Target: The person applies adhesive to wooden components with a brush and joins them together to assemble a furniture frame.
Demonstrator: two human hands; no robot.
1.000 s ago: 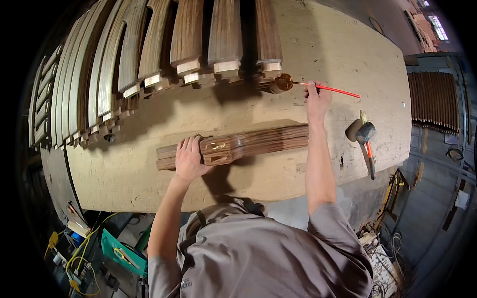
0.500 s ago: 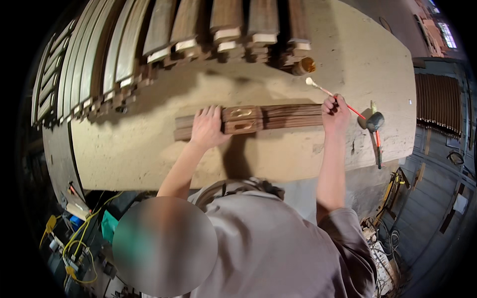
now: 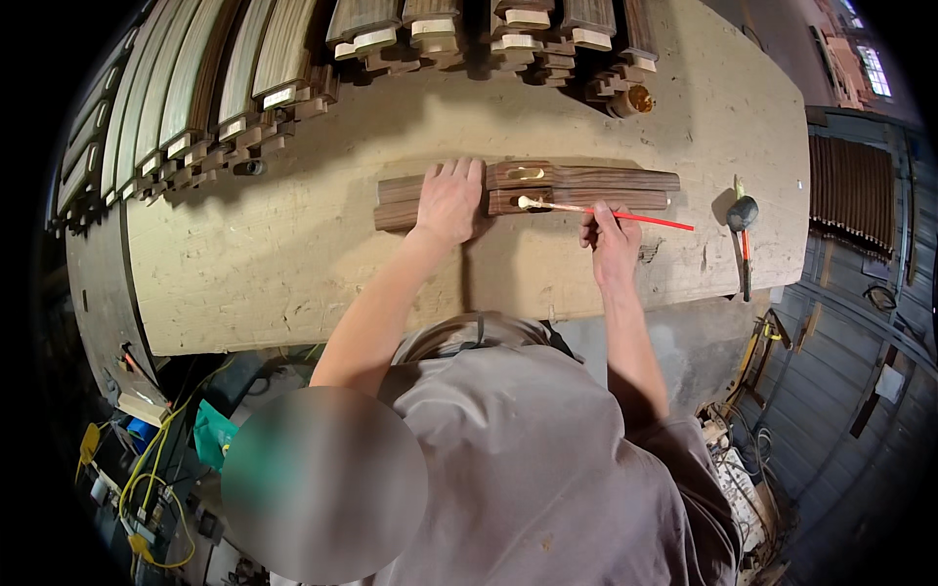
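Brush (image 3: 569, 206) with a red handle is resting between the thumb and fingers of your right hand (image 3: 613, 244), which is gripping it. Its pale tip is pointing left and lying over the lower of two slots in the wooden pieces (image 3: 608, 180); the view is not showing whether it is touching them. These two dark brown pieces are lying side by side on the pale worktop (image 3: 293, 283), running left to right in front of you. Your left hand (image 3: 451, 200) is lying across both, just left of the slots; its underside is hidden, so you cannot tell whether it is gripping or only pressing. Beyond, stacked wooden parts (image 3: 283, 59) are covering the far side, and a round brown container (image 3: 620, 104) with something amber inside is sitting by their right end. A dark-headed mallet (image 3: 743, 213) is lying to your right, well apart from the pieces.
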